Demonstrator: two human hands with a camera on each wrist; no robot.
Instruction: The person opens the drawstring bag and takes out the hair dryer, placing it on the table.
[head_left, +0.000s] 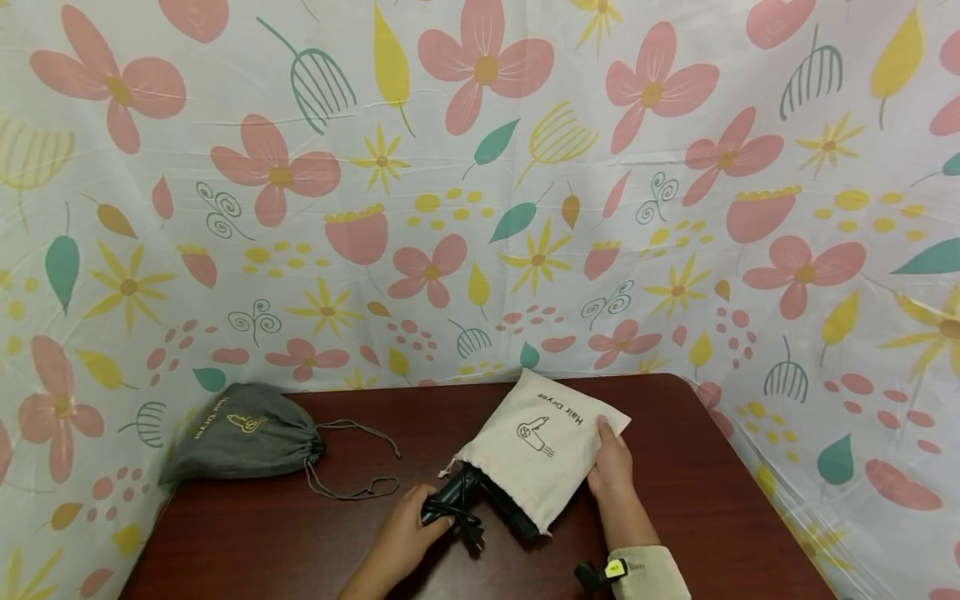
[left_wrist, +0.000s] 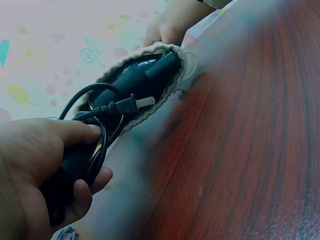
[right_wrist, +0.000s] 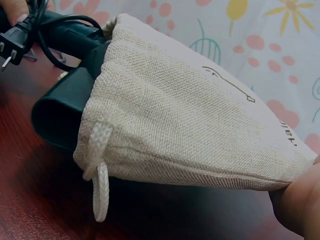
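Note:
A black hair dryer (right_wrist: 60, 105) sits partly inside a cream drawstring bag (head_left: 536, 446) printed "Hair Dryer". Its nozzle and handle stick out of the bag's mouth. My left hand (head_left: 411, 529) grips the handle together with the folded black cord (left_wrist: 82, 92); the two-pin plug (left_wrist: 131, 105) hangs free beside the fingers. At the bag's closed end, my right hand (head_left: 613, 462) pinches a bottom corner between thumb and fingers, holding the bag raised at a slant. A white drawstring loop (right_wrist: 100, 180) dangles from the mouth. The rest of the dryer is hidden by the cloth.
A grey drawstring bag (head_left: 251, 433), also printed "Hair Dryer", lies bulging at the table's left side with its cords (head_left: 352, 492) trailing right. Behind the dark red wooden table (head_left: 712, 508) hangs a flower-patterned curtain (head_left: 480, 208).

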